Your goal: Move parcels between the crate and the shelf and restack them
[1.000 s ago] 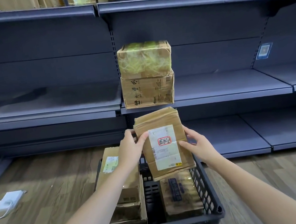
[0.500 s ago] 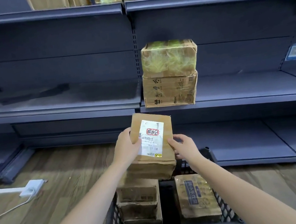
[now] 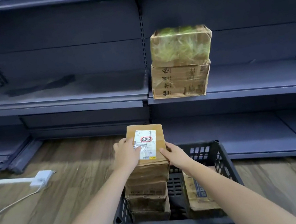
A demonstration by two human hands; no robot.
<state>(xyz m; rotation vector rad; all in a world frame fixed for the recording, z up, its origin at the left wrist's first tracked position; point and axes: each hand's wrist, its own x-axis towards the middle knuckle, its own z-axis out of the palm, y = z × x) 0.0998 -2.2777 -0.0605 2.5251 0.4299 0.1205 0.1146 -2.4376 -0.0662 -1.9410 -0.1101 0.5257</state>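
Had the labelled box (image 3: pixel 146 145) gripped in both hands, left hand (image 3: pixel 127 154), right hand (image 3: pixel 175 155), just above the crate (image 3: pixel 227 167). Two boxes (image 3: pixel 181 62) were shelved already; several in the crate were left.

Both hands, left hand (image 3: pixel 128 154) and right hand (image 3: pixel 175 155), grip a labelled cardboard box (image 3: pixel 146 144). It sits above boxes in a black crate (image 3: pixel 227 165) on the floor.

Labelled box (image 3: pixel 146 143) lower, onto basket stack (image 3: pixel 147 193).
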